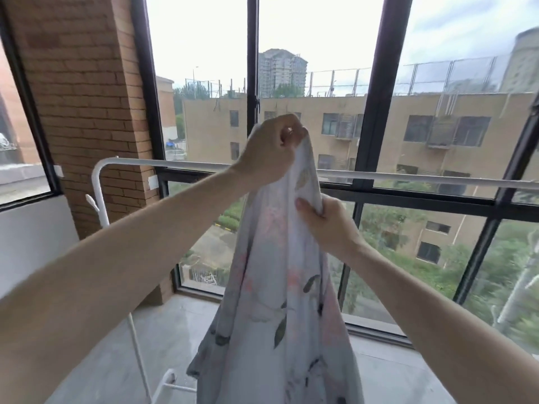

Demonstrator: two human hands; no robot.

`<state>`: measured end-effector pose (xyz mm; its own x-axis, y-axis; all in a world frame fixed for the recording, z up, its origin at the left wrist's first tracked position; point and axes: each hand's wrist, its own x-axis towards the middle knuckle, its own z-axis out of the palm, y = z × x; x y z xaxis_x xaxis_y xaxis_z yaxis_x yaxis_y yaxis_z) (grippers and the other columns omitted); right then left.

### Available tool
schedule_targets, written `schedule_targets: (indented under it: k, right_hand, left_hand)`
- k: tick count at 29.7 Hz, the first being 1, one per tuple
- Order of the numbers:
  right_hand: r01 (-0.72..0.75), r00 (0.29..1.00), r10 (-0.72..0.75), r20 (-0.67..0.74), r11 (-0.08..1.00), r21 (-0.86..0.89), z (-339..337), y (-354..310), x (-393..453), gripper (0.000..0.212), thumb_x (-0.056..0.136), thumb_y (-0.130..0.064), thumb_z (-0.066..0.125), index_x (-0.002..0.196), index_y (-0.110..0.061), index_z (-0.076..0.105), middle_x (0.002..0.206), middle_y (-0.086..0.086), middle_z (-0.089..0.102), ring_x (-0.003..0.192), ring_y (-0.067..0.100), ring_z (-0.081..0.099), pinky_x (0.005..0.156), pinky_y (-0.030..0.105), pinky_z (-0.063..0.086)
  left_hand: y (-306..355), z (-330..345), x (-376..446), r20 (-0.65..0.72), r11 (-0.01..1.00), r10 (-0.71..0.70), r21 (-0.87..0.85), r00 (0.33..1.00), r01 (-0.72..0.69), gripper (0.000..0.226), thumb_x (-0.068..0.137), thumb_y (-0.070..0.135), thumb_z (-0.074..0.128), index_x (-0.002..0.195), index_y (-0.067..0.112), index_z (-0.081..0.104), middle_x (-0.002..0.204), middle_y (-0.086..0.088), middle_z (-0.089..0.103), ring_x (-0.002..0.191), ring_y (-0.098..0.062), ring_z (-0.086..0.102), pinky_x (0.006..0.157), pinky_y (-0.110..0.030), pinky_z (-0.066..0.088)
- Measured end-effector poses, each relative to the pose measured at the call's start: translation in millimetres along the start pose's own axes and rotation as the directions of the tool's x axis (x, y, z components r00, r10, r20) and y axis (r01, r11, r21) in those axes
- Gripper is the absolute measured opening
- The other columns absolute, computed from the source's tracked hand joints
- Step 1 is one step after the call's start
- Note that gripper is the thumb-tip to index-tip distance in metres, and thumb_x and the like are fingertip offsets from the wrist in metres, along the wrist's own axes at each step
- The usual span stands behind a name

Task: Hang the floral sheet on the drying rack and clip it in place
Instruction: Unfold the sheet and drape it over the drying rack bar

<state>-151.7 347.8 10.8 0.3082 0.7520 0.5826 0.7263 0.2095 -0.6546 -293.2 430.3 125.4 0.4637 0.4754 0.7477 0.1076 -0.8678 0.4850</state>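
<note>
Tall windows back the white drying rack (204, 164). Your left hand (269, 150) pinches the floral sheet (280, 287) up high, your right hand (326, 220) grips it lower — bunched, hanging before the rail. Nothing is draped or clipped yet — no clips in view.

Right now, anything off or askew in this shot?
Nothing damaged or spilled. The sheet hangs bunched in a narrow column, not spread, and isn't over the rack bar yet. The left hand holds its top; the right hand pinches an edge lower down. No clips visible.
</note>
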Motion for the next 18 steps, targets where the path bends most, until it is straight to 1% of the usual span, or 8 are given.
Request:
schedule_targets:
  k: [2,4,7,9,11,13,15,18]
  right_hand:
    - [-0.059,0.997,0.065,-0.051,0.992,0.112,-4,-1,8,0.05,0.104,-0.029,0.057,0.06,-0.021,0.034,0.047,-0.014,0.032,0.043,0.005,0.026,0.045,0.027,0.021]
    - [-0.06,0.991,0.081,-0.111,0.982,0.179,-11,-2,9,0.049,0.104,-0.024,0.057,0.06,-0.018,0.035,0.048,-0.013,0.029,0.045,0.005,0.023,0.043,0.026,0.018]
    - [-0.056,0.976,0.097,-0.193,0.977,0.205,-14,-8,13,0.039,0.1,-0.019,0.056,0.064,-0.01,0.045,0.052,-0.012,0.03,0.05,0.007,0.025,0.045,0.026,0.019]
    - [-0.026,0.973,0.08,-0.218,0.97,0.243,-12,-17,16,0.04,0.1,-0.017,0.054,0.061,-0.017,0.046,0.052,-0.013,0.03,0.051,0.009,0.025,0.045,0.026,0.018]
    - [0.02,0.969,0.054,-0.241,0.955,0.296,-13,-26,18,0.04,0.1,-0.012,0.052,0.062,-0.017,0.042,0.055,-0.013,0.028,0.053,0.009,0.023,0.047,0.026,0.017]
    - [0.07,0.968,0.008,-0.25,0.952,0.298,-15,-34,19,0.042,0.099,-0.007,0.05,0.061,-0.016,0.035,0.054,-0.013,0.026,0.053,0.007,0.021,0.046,0.025,0.017]
    - [0.104,0.968,-0.036,-0.25,0.959,0.265,-18,-37,19,0.047,0.099,-0.005,0.051,0.059,-0.02,0.032,0.051,-0.014,0.026,0.051,0.005,0.021,0.046,0.022,0.017]
    - [0.105,0.957,-0.052,-0.286,0.979,0.174,-28,-18,19,0.05,0.101,-0.008,0.053,0.058,-0.025,0.034,0.048,-0.014,0.032,0.05,0.005,0.025,0.047,0.022,0.019]
  left_hand:
    - [-18,-3,-4,0.082,0.998,-0.069,0.01,0.994,0.068,0.026,0.106,0.029,0.058,0.082,0.019,0.06,0.06,0.008,0.047,0.042,-0.001,0.036,0.042,-0.019,0.032]
    - [-46,-9,-20,0.239,0.984,-0.179,0.047,0.954,0.173,0.033,0.093,0.05,0.07,0.081,0.02,0.062,0.06,0.013,0.052,0.049,-0.004,0.045,0.049,-0.023,0.04]
    - [-81,4,-71,0.503,0.895,-0.421,0.363,0.755,0.258,0.049,0.067,0.06,0.088,0.093,0.021,0.074,0.079,0.01,0.071,0.073,-0.013,0.067,0.07,-0.035,0.061]
    - [-108,25,-114,0.559,0.803,-0.549,0.559,0.621,0.208,0.044,0.069,0.049,0.09,0.093,0.017,0.074,0.08,0.005,0.07,0.075,-0.018,0.064,0.065,-0.031,0.055]
    - [-140,41,-153,0.562,0.749,-0.622,0.63,0.546,0.205,0.034,0.078,0.039,0.082,0.095,0.011,0.075,0.089,-0.005,0.074,0.078,-0.023,0.062,0.064,-0.028,0.048]
    - [-166,47,-183,0.531,0.717,-0.687,0.608,0.496,0.342,0.022,0.089,0.032,0.071,0.092,0.01,0.073,0.093,-0.007,0.074,0.082,-0.023,0.066,0.057,-0.022,0.045]
    - [-178,46,-195,0.453,0.663,-0.748,0.473,0.485,0.58,0.015,0.098,0.022,0.059,0.091,0.012,0.069,0.088,-0.006,0.073,0.074,-0.02,0.065,0.049,-0.017,0.043]
    - [-199,21,-172,0.273,0.516,-0.841,0.143,0.468,0.844,0.013,0.096,0.001,0.047,0.099,0.005,0.059,0.092,-0.016,0.07,0.07,-0.03,0.07,0.051,-0.033,0.06]
